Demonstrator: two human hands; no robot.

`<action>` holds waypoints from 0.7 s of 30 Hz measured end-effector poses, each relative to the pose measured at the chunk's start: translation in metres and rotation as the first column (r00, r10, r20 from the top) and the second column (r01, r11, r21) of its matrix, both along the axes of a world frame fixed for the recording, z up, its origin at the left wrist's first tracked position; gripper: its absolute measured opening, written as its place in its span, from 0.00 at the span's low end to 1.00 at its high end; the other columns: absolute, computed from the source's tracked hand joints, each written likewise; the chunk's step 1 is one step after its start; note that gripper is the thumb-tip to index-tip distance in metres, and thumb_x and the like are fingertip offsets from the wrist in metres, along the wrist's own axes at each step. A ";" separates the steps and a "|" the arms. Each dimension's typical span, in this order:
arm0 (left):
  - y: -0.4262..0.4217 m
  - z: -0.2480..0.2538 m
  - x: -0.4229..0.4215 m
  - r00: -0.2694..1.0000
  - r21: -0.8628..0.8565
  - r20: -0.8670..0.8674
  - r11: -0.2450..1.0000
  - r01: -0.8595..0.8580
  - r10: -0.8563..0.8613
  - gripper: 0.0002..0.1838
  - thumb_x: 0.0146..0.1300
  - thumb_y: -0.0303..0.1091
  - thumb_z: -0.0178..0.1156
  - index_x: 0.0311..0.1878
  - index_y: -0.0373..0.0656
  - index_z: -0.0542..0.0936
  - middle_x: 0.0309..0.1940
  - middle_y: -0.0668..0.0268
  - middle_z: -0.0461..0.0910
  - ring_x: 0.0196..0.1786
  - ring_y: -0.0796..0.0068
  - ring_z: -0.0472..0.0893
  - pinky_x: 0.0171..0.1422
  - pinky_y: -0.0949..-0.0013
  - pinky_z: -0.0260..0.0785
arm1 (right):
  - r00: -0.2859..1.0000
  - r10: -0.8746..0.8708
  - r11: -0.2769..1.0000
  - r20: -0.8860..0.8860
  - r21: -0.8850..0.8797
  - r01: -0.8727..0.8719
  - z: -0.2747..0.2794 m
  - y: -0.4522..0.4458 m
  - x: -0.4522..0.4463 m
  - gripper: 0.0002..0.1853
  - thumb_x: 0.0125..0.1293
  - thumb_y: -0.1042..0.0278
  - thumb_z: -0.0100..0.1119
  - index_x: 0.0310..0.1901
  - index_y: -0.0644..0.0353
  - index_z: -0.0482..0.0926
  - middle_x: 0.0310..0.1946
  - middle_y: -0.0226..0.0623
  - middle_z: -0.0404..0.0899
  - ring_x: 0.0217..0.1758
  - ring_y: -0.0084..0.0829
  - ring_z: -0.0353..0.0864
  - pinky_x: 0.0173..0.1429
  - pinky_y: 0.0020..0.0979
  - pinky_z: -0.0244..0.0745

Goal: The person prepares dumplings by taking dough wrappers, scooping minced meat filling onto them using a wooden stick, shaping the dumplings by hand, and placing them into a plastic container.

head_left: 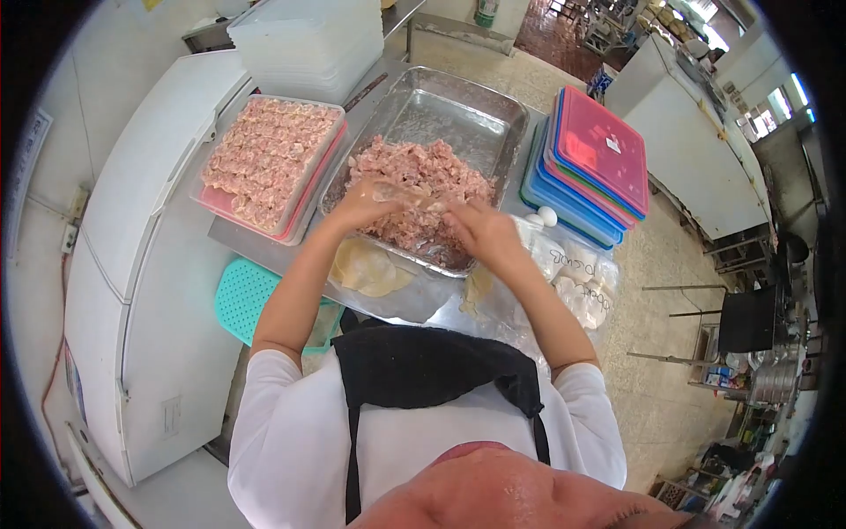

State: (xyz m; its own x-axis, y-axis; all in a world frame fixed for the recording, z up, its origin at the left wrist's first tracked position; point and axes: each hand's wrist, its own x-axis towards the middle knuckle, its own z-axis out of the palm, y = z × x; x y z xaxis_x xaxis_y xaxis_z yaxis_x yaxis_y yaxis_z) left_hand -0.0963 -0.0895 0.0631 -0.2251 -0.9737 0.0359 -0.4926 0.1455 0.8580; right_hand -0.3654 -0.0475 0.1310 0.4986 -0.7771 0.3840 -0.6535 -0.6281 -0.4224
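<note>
Two bare hands: left hand and right hand near each other over the steel tray, fingers curled toward a pale piece between them; how firmly either closes on it, I cannot tell.
Minced meat: a loose heap in the tray's near half, beneath the fingers.
Slip risk: wet, greasy fingers could tear the soft piece or let it drop into the heap.
Yellow wrappers: lying before the tray's near edge; a dragging wrist could crease or shift them.
White eggs, by their look: just beyond the right forearm, by marked plastic bags; an elbow swing might roll them.
Filled box: rows of meat portions left of the tray, liable to a knock from the left arm.
Obstacles: stacked pink and blue lids at right, clear boxes behind the filled box, white freezer at left.
</note>
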 end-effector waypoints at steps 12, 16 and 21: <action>0.043 0.087 0.021 0.946 -0.208 -0.052 0.930 0.302 -0.319 0.26 0.50 0.39 0.70 0.53 0.41 0.78 0.55 0.58 0.77 0.61 0.67 0.74 0.64 0.65 0.64 | 0.980 -0.025 0.903 0.195 0.424 -0.061 0.032 0.021 -0.012 0.14 0.67 0.61 0.57 0.49 0.59 0.81 0.36 0.48 0.83 0.41 0.49 0.82 0.45 0.40 0.76; 0.040 0.093 0.038 0.857 -0.195 0.086 0.835 0.514 -0.508 0.22 0.49 0.36 0.70 0.48 0.40 0.78 0.46 0.57 0.81 0.52 0.61 0.79 0.60 0.64 0.67 | 0.975 0.152 0.955 0.164 0.231 -0.188 0.019 0.033 0.034 0.15 0.65 0.60 0.60 0.47 0.61 0.82 0.38 0.47 0.83 0.41 0.48 0.82 0.46 0.39 0.76; 0.038 0.074 0.084 0.923 -0.231 0.015 0.897 0.377 -0.384 0.20 0.50 0.37 0.71 0.44 0.39 0.78 0.42 0.56 0.81 0.47 0.61 0.79 0.55 0.63 0.69 | 0.994 0.007 1.000 -0.113 -0.008 -0.008 0.067 0.052 0.075 0.12 0.65 0.60 0.60 0.44 0.58 0.83 0.34 0.43 0.81 0.37 0.46 0.81 0.39 0.40 0.76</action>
